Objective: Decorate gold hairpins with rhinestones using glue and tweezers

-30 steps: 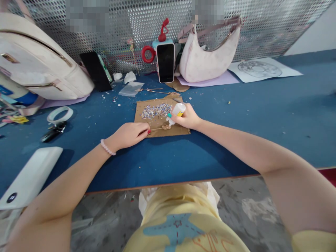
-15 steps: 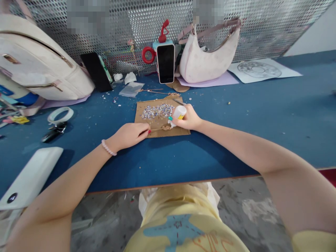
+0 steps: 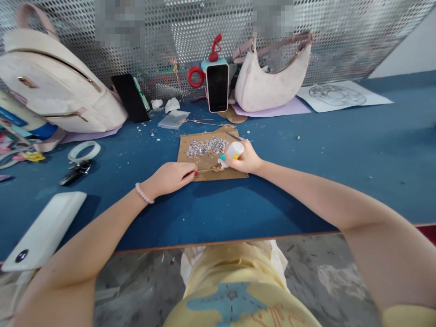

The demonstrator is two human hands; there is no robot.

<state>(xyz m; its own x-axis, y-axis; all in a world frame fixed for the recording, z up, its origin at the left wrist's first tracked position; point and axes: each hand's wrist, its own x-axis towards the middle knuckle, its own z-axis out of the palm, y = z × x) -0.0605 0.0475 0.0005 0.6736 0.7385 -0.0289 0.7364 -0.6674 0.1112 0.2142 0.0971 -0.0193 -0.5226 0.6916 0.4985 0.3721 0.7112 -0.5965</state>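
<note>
Cardboard point(image 3: 204, 162) is laid flat on the blue tabletop point(image 3: 204, 209), and its far half is covered by a patch of tiny coloured chips point(image 3: 206, 147). Along the cardboard's near edge, a gold-coloured ornamental stick point(image 3: 206, 170) is set roughly crosswise. Its plain end is pinched between the thumb and fingertips of the left hand point(image 3: 173, 176), which is otherwise closed and placed at the cardboard's near left corner; the ornamented end is pointed toward the right hand point(image 3: 250, 159). By that hand, curled at the cardboard's right edge, a white squeeze bottle point(image 3: 235, 149) is gripped, tilted nozzle-down over the ornament; whether contact is made cannot be told. A slim pointed tool point(image 3: 235, 135) is seen at the same hand, above the cardboard's far right corner.

The left hand is held palm down, its bracelet-ringed wrist nearly level, and the forearm is slanted in from the cardboard's near left. The right forearm is angled in from the cardboard's near right, with the elbow bent wide.
</note>
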